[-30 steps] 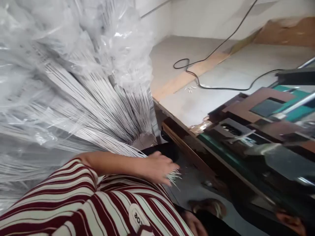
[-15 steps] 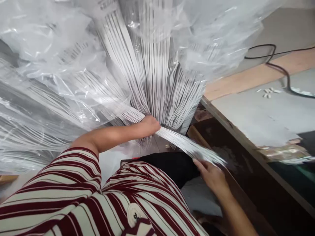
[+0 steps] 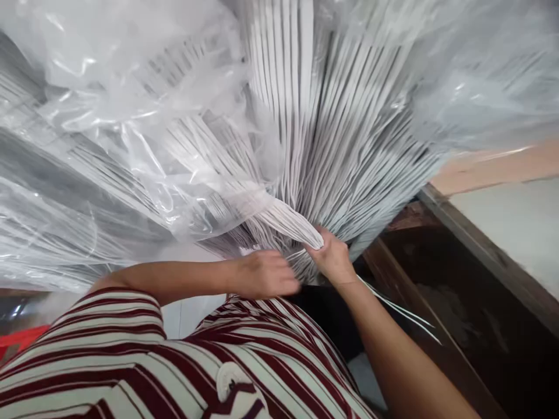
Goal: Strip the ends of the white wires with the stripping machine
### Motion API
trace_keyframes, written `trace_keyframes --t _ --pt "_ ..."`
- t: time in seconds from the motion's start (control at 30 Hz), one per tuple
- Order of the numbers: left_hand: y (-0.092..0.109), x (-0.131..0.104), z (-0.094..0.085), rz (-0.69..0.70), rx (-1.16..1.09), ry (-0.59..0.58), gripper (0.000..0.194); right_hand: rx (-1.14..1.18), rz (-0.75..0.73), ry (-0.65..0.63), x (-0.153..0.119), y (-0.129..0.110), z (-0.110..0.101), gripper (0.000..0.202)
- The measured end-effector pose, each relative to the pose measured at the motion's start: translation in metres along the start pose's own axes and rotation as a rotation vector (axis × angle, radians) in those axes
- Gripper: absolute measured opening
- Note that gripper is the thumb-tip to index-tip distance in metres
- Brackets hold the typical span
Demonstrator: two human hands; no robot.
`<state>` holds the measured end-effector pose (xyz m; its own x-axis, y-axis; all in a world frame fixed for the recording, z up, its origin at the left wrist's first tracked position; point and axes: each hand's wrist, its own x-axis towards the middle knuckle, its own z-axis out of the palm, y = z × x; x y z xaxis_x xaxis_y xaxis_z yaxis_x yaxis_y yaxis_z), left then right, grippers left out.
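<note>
Hands, two. Right hand (image 3: pixel 332 257): fingers wrapped round the bundle (image 3: pixel 293 222), thumb side uppermost, grip drawn in. Left hand (image 3: pixel 265 276): palm down, fingers loosely bent, blurred; beside the bundle's lower side. Whether it has hold of a strand cannot be told.

Bundle, one: white, thin strands, at the middle of the view, running from under the plastic (image 3: pixel 148 169) down to the right hand. Gathered tight at the fist, looser and fanned above.

Loose strands (image 3: pixel 404 308), few: trailing past the right wrist; whether part of the bundle, unclear.

Other strands (image 3: pixel 283 75), many: hanging behind, close to the bundle, partly under plastic.

Wooden edge (image 3: pixel 484 247), one: right side, apart from the hands.

Handling notes, by judgement: a firm, even grip near the ends should suit, without crushing. Pull is best kept in line with the strands, since a sideways tug could snag neighbours or plastic. The left hand would serve well smoothing strays inward.
</note>
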<state>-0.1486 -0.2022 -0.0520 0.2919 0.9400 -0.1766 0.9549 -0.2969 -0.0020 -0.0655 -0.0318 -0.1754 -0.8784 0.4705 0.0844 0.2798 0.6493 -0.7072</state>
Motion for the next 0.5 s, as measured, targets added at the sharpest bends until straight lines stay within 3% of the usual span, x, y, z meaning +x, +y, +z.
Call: trace_keyframes --t 0.03,0.07,0.17,0.23,0.37,0.43,0.5 --pt "-0.003 -0.022 0.005 -0.207 0.026 -0.128 0.021 -0.005 0.007 -0.002 0.002 0.001 -0.001 0.034" --pt "-0.008 -0.044 0.010 -0.340 0.070 -0.169 0.019 -0.011 0.014 -0.004 0.004 0.001 -0.002 0.033" --pt "-0.022 -0.095 0.024 -0.549 0.153 -0.217 0.025 -0.030 0.032 -0.005 0.007 0.000 0.000 0.033" --pt "-0.028 -0.113 0.032 -0.622 0.183 -0.247 0.032 -0.042 0.041 -0.007 0.006 -0.001 0.001 0.033" --pt "-0.020 -0.116 0.041 -0.630 0.175 -0.306 0.023 -0.064 0.040 -0.010 0.003 -0.002 -0.006 0.031" --pt "-0.007 -0.109 0.038 -0.564 0.148 -0.335 0.014 -0.090 0.046 -0.022 0.000 -0.002 -0.013 0.031" --pt "0.012 -0.098 0.030 -0.477 0.121 -0.341 0.018 -0.118 0.050 -0.041 -0.003 -0.004 -0.019 0.033"
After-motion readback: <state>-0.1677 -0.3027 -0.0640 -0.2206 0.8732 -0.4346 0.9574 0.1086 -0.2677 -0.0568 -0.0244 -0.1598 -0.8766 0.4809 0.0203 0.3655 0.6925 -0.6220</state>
